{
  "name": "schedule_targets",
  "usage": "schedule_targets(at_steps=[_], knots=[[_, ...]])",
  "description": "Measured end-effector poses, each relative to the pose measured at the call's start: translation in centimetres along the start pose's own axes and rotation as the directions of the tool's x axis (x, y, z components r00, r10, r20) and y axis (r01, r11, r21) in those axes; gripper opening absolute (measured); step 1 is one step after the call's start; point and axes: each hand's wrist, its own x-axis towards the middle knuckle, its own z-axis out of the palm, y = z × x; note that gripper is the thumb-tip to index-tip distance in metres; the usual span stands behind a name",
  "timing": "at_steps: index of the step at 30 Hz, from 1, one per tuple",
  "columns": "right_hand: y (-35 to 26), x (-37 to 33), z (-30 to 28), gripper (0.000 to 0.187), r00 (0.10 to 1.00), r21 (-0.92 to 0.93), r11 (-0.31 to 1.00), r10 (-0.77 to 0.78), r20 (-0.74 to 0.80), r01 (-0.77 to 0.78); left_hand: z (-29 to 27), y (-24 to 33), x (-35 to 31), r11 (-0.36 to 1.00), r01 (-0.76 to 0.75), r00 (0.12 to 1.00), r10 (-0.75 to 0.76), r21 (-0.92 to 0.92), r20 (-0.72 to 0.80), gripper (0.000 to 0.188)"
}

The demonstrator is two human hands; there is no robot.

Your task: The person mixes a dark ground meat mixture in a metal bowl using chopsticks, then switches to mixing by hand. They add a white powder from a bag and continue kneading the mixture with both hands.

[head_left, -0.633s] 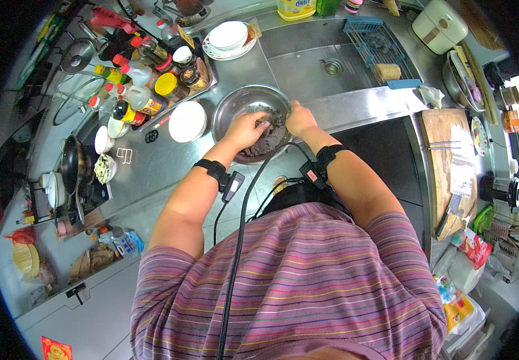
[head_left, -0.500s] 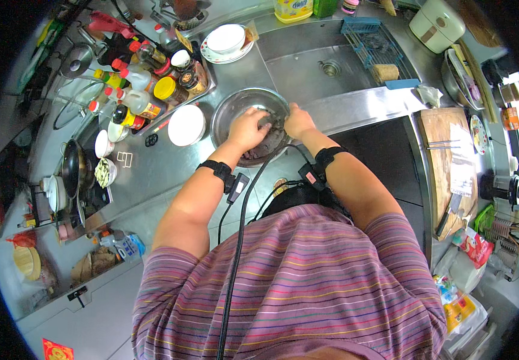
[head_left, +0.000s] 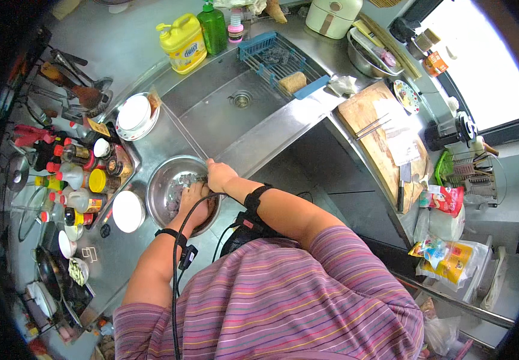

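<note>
A round stainless steel bowl [head_left: 162,174] stands on the steel counter and holds greyish, wet-looking pieces [head_left: 186,180]; I cannot tell what they are. My left hand [head_left: 192,203] reaches down inside it, fingers stretched out against these pieces, with the fingertips partly hidden. My right hand [head_left: 220,175] is closed on the bowl's far right rim. Just left of the bowl sits a white bowl [head_left: 128,211]. Both wrists wear black straps, and a black cable hangs across my left wrist.
Several sauce bottles [head_left: 82,174] crowd a tray at left. Beyond the bowl lie stacked white dishes [head_left: 134,114] and a sink [head_left: 211,114] with a blue rack [head_left: 271,51]. A wooden cutting board [head_left: 361,111] bearing a knife [head_left: 401,186] is at right.
The view has swung right, so the bowl and my hands appear further left and lower. My left hand has moved toward the bowl's near right side. The right hand still grips the rim.
</note>
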Motion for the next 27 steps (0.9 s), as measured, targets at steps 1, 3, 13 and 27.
schedule_targets(at_steps=[1, 3, 13, 27], knots=[[-0.1, 0.0, -0.2, 0.042, 1.0, 0.004, 1.0, 0.009, 0.015, -0.009, 0.3, -0.2, 0.2, 1.0, 0.0, 1.0, 0.0, 0.008, -0.012, 0.027], [-0.3, 0.1, -0.4, 0.041, 0.998, 0.015, 0.999, 0.04, 0.051, -0.041, 0.6, -0.7, 0.5, 1.0, 0.01, 1.0, -0.01, 0.0, -0.022, 0.022], [-1.1, 1.0, -0.7, 0.04, 0.993, -0.101, 0.99, 0.101, 0.06, -0.095, 0.8, -2.0, 2.3, 0.982, 0.181, 0.98, -0.175, -0.057, 0.093, 0.023], [3.2, -2.5, 2.1, 0.039, 0.885, 0.594, 0.656, 0.354, 0.302, -0.466, -2.3, -2.5, 0.5, 0.996, -0.051, 0.992, 0.042, -0.075, -0.115, 0.056]])
